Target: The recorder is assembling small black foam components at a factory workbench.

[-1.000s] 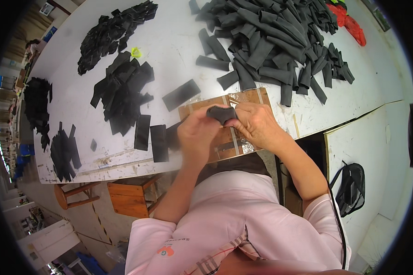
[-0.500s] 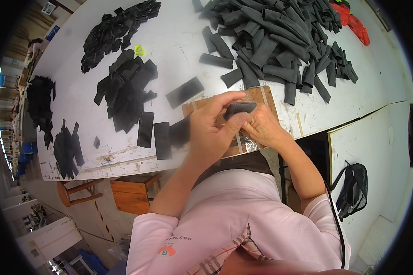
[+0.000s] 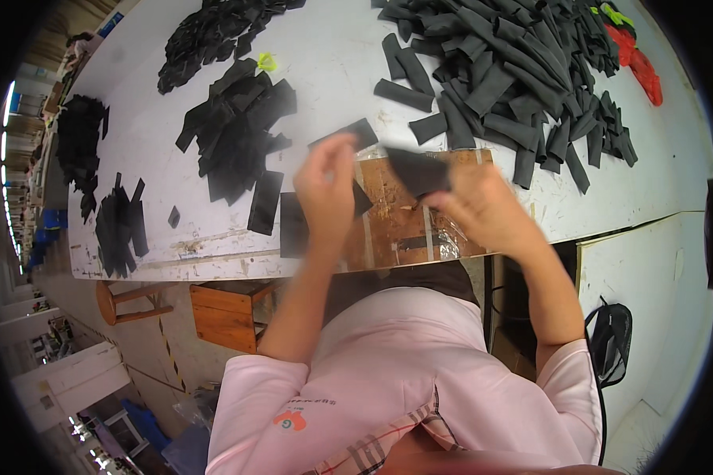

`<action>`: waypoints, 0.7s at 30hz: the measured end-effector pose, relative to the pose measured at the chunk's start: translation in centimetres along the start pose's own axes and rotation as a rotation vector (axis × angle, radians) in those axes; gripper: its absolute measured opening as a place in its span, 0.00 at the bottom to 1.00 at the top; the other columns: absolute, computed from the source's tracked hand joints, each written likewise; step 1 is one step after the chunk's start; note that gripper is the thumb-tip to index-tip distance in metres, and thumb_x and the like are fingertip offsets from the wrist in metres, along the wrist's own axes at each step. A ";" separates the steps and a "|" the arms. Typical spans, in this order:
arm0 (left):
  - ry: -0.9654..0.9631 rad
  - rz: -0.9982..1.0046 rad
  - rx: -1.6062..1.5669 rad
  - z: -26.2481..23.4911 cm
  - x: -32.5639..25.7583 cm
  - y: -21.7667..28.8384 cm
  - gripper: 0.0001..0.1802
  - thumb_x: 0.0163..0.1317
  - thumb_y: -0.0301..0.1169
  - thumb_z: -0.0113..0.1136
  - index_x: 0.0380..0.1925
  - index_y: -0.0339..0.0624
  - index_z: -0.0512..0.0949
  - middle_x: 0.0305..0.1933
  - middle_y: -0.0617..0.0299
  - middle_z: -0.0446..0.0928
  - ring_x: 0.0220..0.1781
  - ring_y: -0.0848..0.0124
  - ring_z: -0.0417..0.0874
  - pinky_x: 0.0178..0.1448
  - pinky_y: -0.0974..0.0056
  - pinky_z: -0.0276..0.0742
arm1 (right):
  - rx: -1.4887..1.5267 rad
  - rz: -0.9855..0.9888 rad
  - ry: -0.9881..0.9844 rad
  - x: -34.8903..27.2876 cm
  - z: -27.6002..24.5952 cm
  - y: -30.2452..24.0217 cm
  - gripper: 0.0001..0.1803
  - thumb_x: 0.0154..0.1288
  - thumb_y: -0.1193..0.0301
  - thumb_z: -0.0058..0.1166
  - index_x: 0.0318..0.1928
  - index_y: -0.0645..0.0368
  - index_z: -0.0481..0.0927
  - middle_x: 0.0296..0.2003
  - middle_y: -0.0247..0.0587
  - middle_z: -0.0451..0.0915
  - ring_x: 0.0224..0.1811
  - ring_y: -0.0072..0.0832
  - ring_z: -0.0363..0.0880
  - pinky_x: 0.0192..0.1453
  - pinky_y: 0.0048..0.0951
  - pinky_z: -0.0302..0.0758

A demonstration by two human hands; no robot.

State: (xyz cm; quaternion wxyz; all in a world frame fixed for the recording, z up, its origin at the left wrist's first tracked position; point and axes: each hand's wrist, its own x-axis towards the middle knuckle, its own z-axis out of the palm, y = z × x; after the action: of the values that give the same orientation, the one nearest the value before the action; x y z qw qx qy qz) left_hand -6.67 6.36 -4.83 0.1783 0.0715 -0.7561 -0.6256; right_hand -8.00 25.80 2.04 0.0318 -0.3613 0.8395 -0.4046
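My right hand [image 3: 487, 202] grips a dark grey fabric piece [image 3: 417, 171] by its right side, over the brown board [image 3: 384, 229] at the table's front edge. Blurred by motion, my left hand [image 3: 329, 190] is raised to the left of that piece, its fingertips overlapping a flat black strip [image 3: 359, 134] behind the board. Whether those fingers hold anything cannot be made out. Another black strip [image 3: 295, 229] lies beside my left wrist, partly hidden by it.
Dark tube-like pieces [image 3: 515, 71] form a large heap at the back right, near a red bag [image 3: 646, 75]. Black strips [image 3: 234, 134] are piled on the left, with more piles beyond. A wooden stool [image 3: 226, 317] stands below the table [image 3: 158, 229]; a black mesh bag [image 3: 610, 340] hangs at right.
My hands have parted: the left moved up and left, away from the dark piece, which stays in my right hand and now looks flatter and wider. The whole view has shifted slightly.
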 end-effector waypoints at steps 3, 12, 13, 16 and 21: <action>0.116 -0.010 0.635 -1.8 3.9 -7.6 0.19 0.49 0.30 0.55 0.43 0.38 0.70 0.48 0.47 0.68 0.53 0.55 0.65 0.55 0.57 0.60 | 0.487 0.082 0.275 2.5 -3.2 1.2 0.17 0.61 0.60 0.43 0.30 0.61 0.76 0.16 0.35 0.72 0.19 0.23 0.70 0.24 0.23 0.66; -0.035 -0.265 -0.075 -3.7 3.8 -4.5 0.14 0.49 0.24 0.56 0.38 0.34 0.71 0.35 0.58 0.75 0.32 0.69 0.76 0.31 0.68 0.71 | 0.579 0.502 0.156 -4.3 5.8 -1.0 0.12 0.58 0.68 0.48 0.30 0.66 0.75 0.15 0.33 0.71 0.19 0.18 0.68 0.27 0.21 0.67; -0.089 -0.362 -0.332 -3.8 2.2 -3.0 0.14 0.50 0.23 0.55 0.39 0.35 0.70 0.36 0.60 0.75 0.33 0.72 0.76 0.32 0.71 0.71 | 0.467 0.473 0.105 -3.6 6.1 -1.5 0.12 0.57 0.68 0.50 0.31 0.68 0.75 0.16 0.35 0.73 0.20 0.20 0.70 0.30 0.22 0.69; -0.259 -0.582 -0.706 -3.9 -3.5 0.9 0.16 0.50 0.20 0.54 0.42 0.36 0.69 0.39 0.59 0.74 0.35 0.74 0.75 0.36 0.71 0.74 | 0.685 0.409 0.402 -2.0 9.0 -2.1 0.11 0.55 0.70 0.53 0.31 0.68 0.75 0.19 0.36 0.75 0.21 0.19 0.71 0.28 0.20 0.70; -0.367 -0.655 -0.748 -3.0 -9.9 1.2 0.22 0.47 0.18 0.57 0.45 0.35 0.67 0.41 0.60 0.72 0.40 0.72 0.75 0.42 0.69 0.75 | 1.180 0.561 0.362 -1.5 8.5 -2.0 0.08 0.54 0.74 0.54 0.33 0.68 0.75 0.21 0.37 0.75 0.25 0.17 0.71 0.30 0.15 0.69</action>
State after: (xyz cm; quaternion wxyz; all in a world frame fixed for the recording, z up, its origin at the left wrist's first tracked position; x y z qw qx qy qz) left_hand 3.72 7.18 -5.01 -0.1483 0.1248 -0.4380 -0.8779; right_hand -2.75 20.35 -2.63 0.1864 0.0218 0.5322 -0.8255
